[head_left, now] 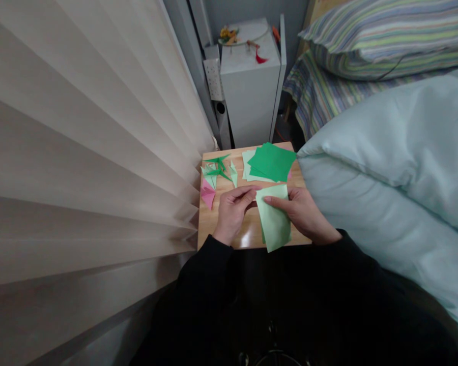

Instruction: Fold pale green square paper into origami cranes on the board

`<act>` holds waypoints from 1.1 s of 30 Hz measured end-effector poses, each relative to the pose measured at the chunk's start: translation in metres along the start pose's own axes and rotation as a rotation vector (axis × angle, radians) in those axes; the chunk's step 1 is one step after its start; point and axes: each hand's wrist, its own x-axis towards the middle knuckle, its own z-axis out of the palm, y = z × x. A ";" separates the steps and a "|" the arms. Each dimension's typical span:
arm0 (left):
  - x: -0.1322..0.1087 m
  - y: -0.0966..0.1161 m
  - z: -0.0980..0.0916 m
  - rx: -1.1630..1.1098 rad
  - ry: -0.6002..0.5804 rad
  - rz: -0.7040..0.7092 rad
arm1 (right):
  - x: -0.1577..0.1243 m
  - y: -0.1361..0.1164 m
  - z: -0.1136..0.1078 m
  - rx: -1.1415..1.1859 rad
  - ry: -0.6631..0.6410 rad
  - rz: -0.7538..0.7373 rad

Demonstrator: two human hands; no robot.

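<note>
A light green sheet of paper is held up over the front of a small wooden table. My right hand grips its right side, thumb on the front face and fingers behind. At the paper's upper left corner, my left hand pinches the edge between thumb and forefinger. Behind the hands lies a stack of dark green paper over paler green sheets. Folded paper pieces stand at the table's left: dark green ones, a pale green one and a pink one.
A pleated curtain hangs close along the left side. Beyond the table stands a white cabinet with small ornaments and a red tassel on top. To the right is a bed with a pale blue quilt and a striped pillow.
</note>
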 end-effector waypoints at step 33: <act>0.000 0.002 0.001 0.366 0.026 0.233 | 0.001 0.001 0.000 -0.158 0.083 -0.059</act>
